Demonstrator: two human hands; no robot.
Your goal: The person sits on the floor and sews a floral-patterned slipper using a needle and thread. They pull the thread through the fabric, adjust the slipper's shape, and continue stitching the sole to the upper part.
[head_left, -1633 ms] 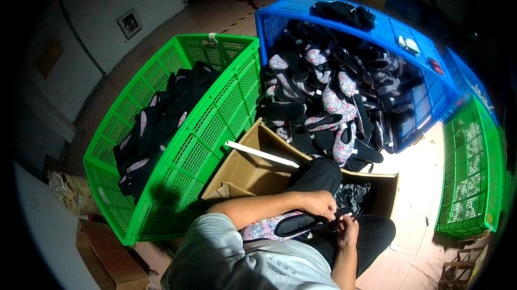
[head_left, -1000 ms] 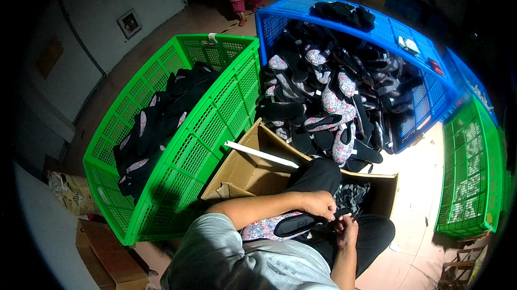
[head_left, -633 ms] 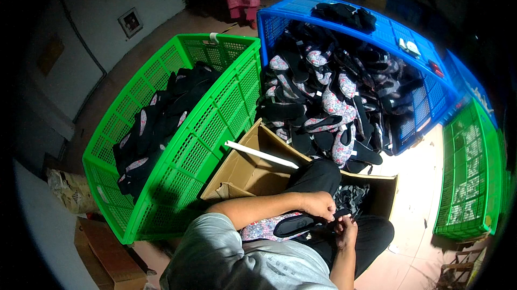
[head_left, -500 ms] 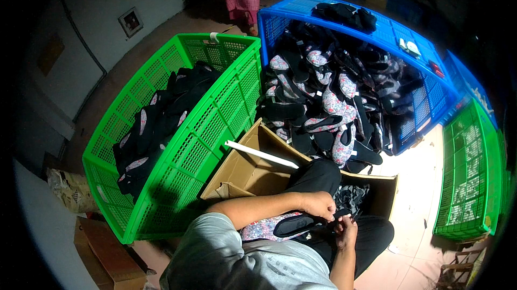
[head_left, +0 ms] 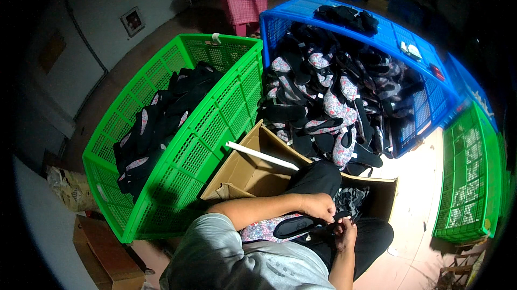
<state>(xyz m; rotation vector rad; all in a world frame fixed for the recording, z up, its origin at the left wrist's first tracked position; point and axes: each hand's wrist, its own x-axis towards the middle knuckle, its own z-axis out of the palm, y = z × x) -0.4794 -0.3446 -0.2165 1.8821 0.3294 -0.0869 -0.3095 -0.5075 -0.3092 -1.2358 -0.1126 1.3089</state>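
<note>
Just on the near side of the cardboard box [head_left: 237, 165], my left hand [head_left: 320, 207] pinches the floral shoe [head_left: 267, 230], but whether my curled right hand [head_left: 346, 234] grips it I cannot tell.

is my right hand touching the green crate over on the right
Apart: the head view shows the right hand well short of the green crate, with a black-trousered knee and pale floor between them.

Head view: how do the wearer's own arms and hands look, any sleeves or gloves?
A short, light-grey fabric sleeve ends near the elbow, leaving the left forearm bare. The right forearm is bare too, no sleeve showing. No gloves or wristwatch show on the left hand or right hand.
</note>
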